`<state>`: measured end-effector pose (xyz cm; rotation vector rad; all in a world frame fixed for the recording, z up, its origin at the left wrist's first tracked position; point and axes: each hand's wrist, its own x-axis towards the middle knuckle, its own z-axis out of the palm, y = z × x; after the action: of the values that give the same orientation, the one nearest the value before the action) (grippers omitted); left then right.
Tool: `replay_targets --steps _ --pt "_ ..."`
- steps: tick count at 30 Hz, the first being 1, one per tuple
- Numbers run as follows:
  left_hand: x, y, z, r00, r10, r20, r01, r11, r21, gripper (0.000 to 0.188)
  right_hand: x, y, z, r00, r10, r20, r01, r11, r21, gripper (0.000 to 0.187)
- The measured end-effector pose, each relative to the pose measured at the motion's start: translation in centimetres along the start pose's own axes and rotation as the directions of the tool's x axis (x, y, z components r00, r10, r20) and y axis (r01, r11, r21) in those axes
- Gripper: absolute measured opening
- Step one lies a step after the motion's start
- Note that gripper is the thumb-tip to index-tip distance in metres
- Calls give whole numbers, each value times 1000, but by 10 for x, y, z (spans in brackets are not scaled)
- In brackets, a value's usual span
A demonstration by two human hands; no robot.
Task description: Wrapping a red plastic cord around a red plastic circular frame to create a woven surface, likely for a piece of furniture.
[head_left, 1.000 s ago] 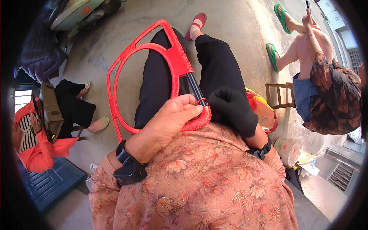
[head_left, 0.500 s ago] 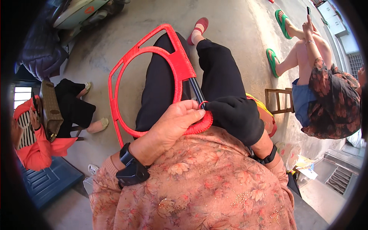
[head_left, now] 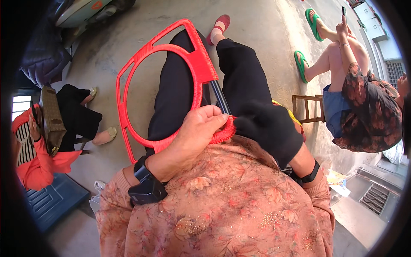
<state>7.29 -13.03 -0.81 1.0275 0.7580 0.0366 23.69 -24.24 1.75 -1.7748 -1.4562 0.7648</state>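
Note:
Across my lap lies a large frame (head_left: 206,68) wound tightly in red cord, with a round ring inside an angular outer outline. One stretch of it, a dark bar (head_left: 219,97), is bare. My bare left hand (head_left: 201,126) pinches the frame where the red winding meets this bar, thumb on top. Just right of that spot is my right hand (head_left: 269,130) in a black glove, blurred by motion; its fingers cannot be made out. Whether it holds a cord is hidden.
At right a person (head_left: 364,107) in green flip-flops sits on a wooden stool (head_left: 308,109), holding a phone (head_left: 343,12). Another person (head_left: 38,167) sits at left with a brown bag (head_left: 52,115). A scooter (head_left: 85,13) stands at the far left. Something yellow and red (head_left: 295,120) lies behind my right hand.
My gloved right hand has moved right, away from the bar, and is now blurred. The red loop of cord at its fingers no longer shows. My left hand keeps its hold on the frame.

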Motion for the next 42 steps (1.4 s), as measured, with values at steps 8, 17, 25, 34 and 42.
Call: replay_targets --steps 8,17,25,34,42 --pt "-8 3 2 998 -19 51 22 997 -71 11 4 4 1 982 0 187 64 939 -337 12" --pt "-4 -1 0 997 35 62 -34 999 -10 14 14 11 -8 963 6 270 34 989 -143 14" --pt "-11 19 0 992 -127 -19 125 989 -75 20 -20 23 26 981 138 136 -178 919 352 17" --pt "2 24 -2 990 -136 44 138 989 -59 15 -116 151 -26 713 684 -153 -348 535 770 20" --pt "6 20 2 994 -108 -25 107 994 -20 14 -190 286 0 477 847 -235 -651 520 553 22"
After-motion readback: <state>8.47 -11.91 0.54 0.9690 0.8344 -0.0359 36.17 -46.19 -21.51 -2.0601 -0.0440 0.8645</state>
